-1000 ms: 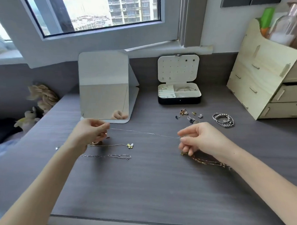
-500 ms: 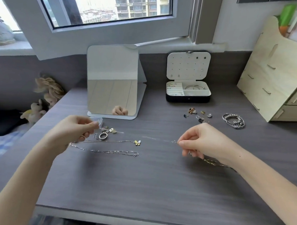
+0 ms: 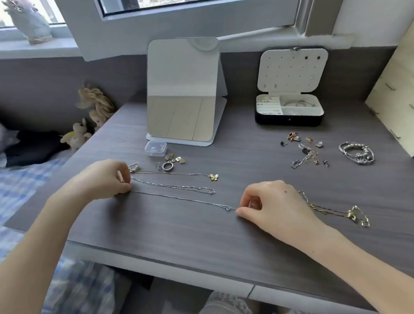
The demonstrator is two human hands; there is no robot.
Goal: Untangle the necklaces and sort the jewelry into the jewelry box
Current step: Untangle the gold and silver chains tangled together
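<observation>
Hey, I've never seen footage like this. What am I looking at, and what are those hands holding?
No machine here: a person's two bare hands, filmed by one head-worn camera looking down at a grey desk. The left hand and right hand each pinch one end of a thin silver necklace stretched between them. Beyond it lie a butterfly-pendant necklace and another silver chain; a gold chain lies beside the right hand. Behind stand a mirror and an open jewelry box.

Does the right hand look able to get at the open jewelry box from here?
Likely yes, once it lets go of the thin silver chain it pinches: between the right hand and the jewelry box only small loose pieces lie flat on the desk, and the lid stands open.
</observation>
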